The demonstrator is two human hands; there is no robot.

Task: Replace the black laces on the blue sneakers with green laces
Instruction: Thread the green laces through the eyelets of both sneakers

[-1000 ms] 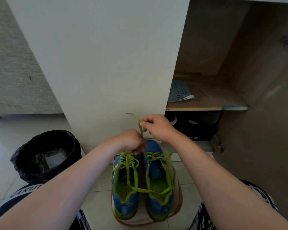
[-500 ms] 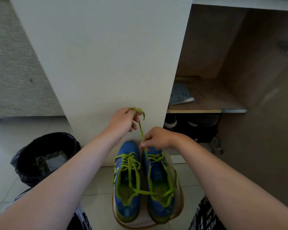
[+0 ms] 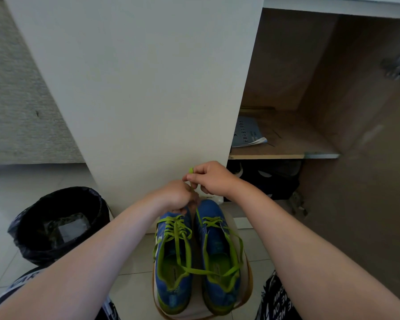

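- Above the blue sneakers (image 3: 209, 211), right hand (image 3: 211, 179) pinches the green lace (image 3: 197, 214) end, fingers curled.
- Left hand (image 3: 174, 196) grips the same lace lower, fist closed.

**Single head view, facing down**

One wide-angle camera on the person's head looks forward and down, close over the work. The sneakers (image 3: 211, 213) sit lower centre, the left hand (image 3: 176, 196) and right hand (image 3: 211, 179) just above, a cabinet door (image 3: 136, 88) filling the upper centre
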